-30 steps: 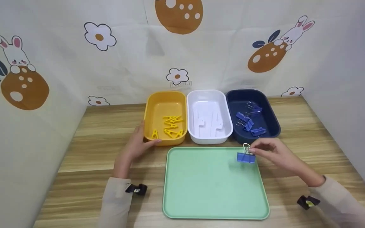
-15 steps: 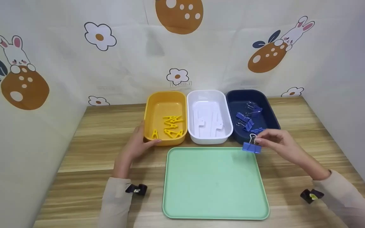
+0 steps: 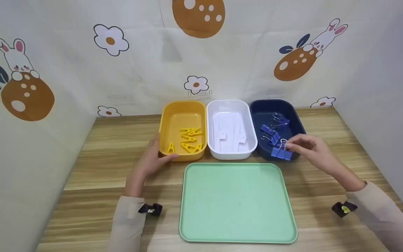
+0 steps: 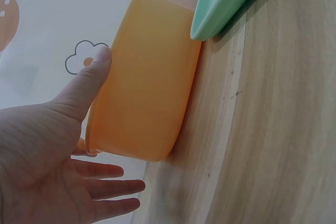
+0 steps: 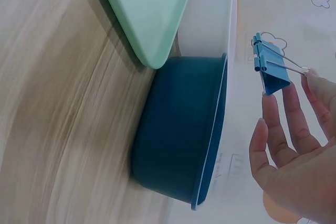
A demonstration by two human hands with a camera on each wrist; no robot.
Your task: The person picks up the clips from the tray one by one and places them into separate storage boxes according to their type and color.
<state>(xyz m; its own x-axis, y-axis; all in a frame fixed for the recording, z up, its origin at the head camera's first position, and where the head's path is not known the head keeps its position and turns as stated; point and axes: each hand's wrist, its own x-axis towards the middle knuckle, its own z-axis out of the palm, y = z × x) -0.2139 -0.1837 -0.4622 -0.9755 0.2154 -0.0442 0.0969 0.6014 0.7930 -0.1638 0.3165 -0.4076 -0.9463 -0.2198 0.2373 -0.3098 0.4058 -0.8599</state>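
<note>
My right hand (image 3: 313, 148) pinches a blue binder clip (image 3: 281, 154) by its wire handle. The clip hangs over the near end of the navy bin (image 3: 301, 120), where several more blue binder clips (image 3: 274, 137) lie. In the right wrist view, the held binder clip (image 5: 273, 65) is above the bin's rim, its handle at the thumb. At the yellow bin's (image 3: 184, 105) near left corner, my left hand (image 3: 149, 157) rests with its thumb on the rim. The left wrist view shows its fingers (image 4: 115, 188) straight beside the bin. Several yellow clips (image 3: 189, 140) lie inside that bin.
Between the coloured bins stands a white bin (image 3: 231, 154) with white pieces (image 3: 222, 135) in it. A light green tray (image 3: 238, 203) lies in front of the bins on the wooden table (image 3: 93, 168). A patterned cloth backdrop (image 3: 145, 73) rises behind and at both sides.
My right hand has carried the binder clip up and away, from over the tray's far right corner to over the navy bin's near end. The left hand has stayed put.
</note>
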